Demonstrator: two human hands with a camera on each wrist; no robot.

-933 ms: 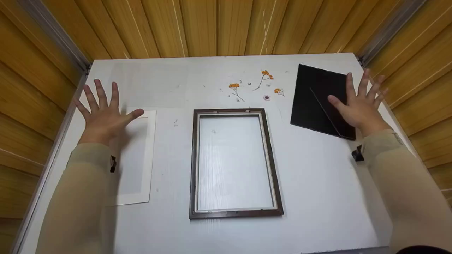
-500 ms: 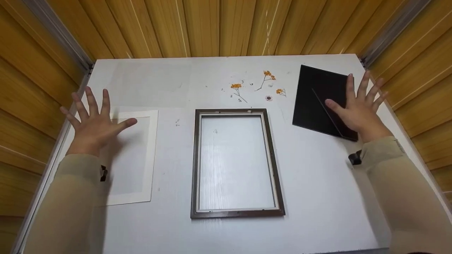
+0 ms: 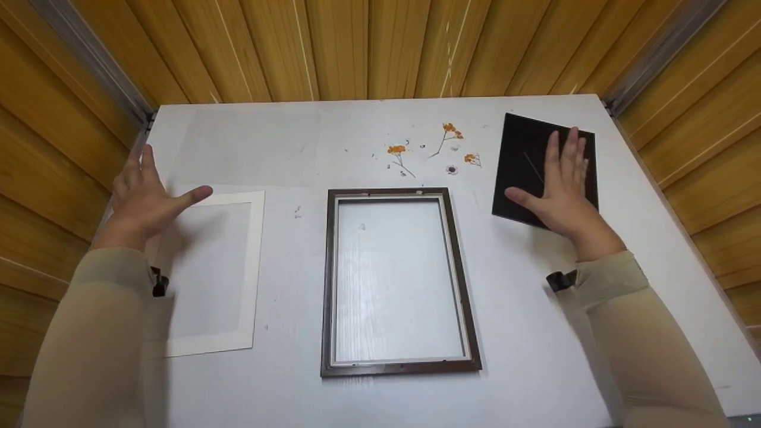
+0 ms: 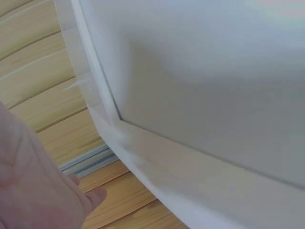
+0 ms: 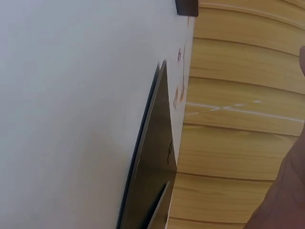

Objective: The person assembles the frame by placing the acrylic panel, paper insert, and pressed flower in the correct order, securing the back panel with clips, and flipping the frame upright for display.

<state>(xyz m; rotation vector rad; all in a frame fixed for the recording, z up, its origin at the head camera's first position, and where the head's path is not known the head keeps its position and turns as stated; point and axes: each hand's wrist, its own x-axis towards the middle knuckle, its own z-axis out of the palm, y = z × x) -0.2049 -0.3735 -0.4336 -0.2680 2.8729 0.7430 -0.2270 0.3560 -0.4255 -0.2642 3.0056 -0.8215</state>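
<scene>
My left hand [image 3: 145, 199], thumb out and fingers extended, hovers over the upper left of a white mat board [image 3: 252, 273] with a greyish middle. The left wrist view shows part of that hand [image 4: 35, 181] at the lower left, holding nothing. On the right, my other hand [image 3: 562, 199] hangs above a black backing board [image 3: 514, 160], its fingers straight. A gap separates palm and board [image 5: 155, 138] in the right wrist view. Between the hands lies a brown picture frame [image 3: 326, 285], with a pale inner edge.
Behind the frame lie pressed orange flowers on stems [image 3: 396, 150] and a small daisy-like flower [image 3: 452, 170], with small specks around. A faint translucent sheet [image 3: 250, 145] lies at the back left. Wooden plank walls [image 3: 339, 47] border the white table [image 3: 523, 356].
My left hand has moved left and turned, its fingers drawing closer together. My right hand has shifted left over the black board, its fingers also closer together. Objects on the table stay put.
</scene>
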